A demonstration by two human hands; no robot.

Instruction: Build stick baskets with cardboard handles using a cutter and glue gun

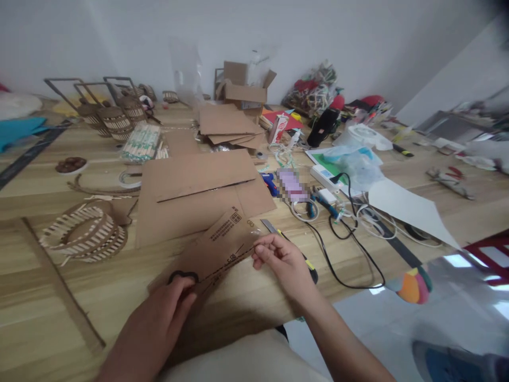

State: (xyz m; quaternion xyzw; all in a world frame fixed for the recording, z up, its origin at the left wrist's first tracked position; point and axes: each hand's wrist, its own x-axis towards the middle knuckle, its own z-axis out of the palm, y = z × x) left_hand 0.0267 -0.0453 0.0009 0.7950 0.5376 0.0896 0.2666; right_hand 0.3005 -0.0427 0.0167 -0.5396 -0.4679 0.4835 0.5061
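Note:
A piece of printed brown cardboard [225, 233] lies at a slant near the table's front edge. My left hand [155, 318] grips its near left end, beside a black curved outline [183, 275]; some of the fingers are hidden. At the other end, the thumb and fingers of my right hand [280, 260] are pinched together on the cardboard's right edge. A utility knife [312, 269] with a black and yellow handle lies partly behind my right hand, its blade showing to the left. Larger cardboard sheets [191, 217], one with a long slit, lie just beyond.
A round slatted basket [87, 233] and a cardboard strip [63, 281] lie to the left. Phone [292, 184], blue glue gun [270, 184], power strip [324, 178] and looping cables are at right. Small lidded baskets [115, 124] and an open box [244, 93] stand behind.

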